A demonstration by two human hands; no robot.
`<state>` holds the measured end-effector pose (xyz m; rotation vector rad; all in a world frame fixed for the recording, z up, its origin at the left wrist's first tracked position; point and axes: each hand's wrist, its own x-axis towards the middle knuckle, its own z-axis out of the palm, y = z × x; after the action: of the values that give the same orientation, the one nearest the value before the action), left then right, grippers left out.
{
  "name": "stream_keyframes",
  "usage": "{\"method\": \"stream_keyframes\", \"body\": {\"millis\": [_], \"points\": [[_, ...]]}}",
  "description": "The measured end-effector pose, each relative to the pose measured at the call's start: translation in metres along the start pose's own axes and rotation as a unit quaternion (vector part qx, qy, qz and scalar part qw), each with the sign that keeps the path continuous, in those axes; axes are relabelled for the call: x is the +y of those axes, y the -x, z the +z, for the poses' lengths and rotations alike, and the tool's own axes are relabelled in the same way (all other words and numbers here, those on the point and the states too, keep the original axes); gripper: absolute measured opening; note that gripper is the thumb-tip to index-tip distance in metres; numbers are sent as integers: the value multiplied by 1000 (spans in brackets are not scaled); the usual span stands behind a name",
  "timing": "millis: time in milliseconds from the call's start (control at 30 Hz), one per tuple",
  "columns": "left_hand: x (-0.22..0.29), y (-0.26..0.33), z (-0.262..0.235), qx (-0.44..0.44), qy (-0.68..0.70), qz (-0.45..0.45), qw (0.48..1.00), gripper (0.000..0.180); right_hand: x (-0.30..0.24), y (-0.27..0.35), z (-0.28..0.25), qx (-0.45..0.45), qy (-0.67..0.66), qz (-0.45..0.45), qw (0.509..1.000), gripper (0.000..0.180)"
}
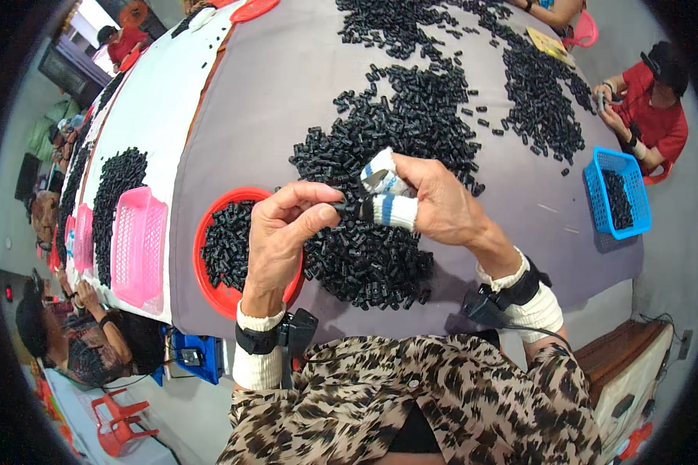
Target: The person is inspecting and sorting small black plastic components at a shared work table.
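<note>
My left hand (281,225) is closed in a pinch, thumb and forefinger on a small black cylindrical part (350,208). Facing it, my right hand (442,201) wears white-and-blue cloth covers (396,211) on its thumb and finger. Its covered tips meet the far end of the same part; whether a second piece sits there is too small to tell. Both hands are above a large heap of similar black parts (380,267) on the grey table cover (244,116). A round red basin (202,263) with more of them stands beside my left wrist.
A blue basket (595,186) holding black parts is at the right table edge, near a person in red (659,116). Another heap (543,108) lies far right with a yellow item (551,46). On the left are a white table (151,101), a pink basket (138,240) and other people.
</note>
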<state>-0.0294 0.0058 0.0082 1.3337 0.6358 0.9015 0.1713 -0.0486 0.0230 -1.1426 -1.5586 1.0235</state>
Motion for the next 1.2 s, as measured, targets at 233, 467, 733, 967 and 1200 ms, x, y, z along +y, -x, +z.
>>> {"method": "stream_keyframes", "body": {"millis": [233, 467, 733, 967, 1200], "points": [[6, 3, 6, -5, 157, 31, 987, 20, -12, -4, 18, 5, 28, -31, 999, 20], [10, 5, 9, 16, 190, 29, 981, 19, -20, -5, 20, 19, 57, -26, 998, 21], [5, 4, 5, -25, 262, -46, 964, 15, -20, -12, 19, 41, 37, -9, 998, 19], [0, 2, 8, -41, 352, -73, 932, 31, -16, -11, 17, 93, -6, 33, 995, 25], [-4, 1, 16, -1, 387, -81, 918, 31, -14, -7, 27, 102, 33, -29, 994, 46]]}}
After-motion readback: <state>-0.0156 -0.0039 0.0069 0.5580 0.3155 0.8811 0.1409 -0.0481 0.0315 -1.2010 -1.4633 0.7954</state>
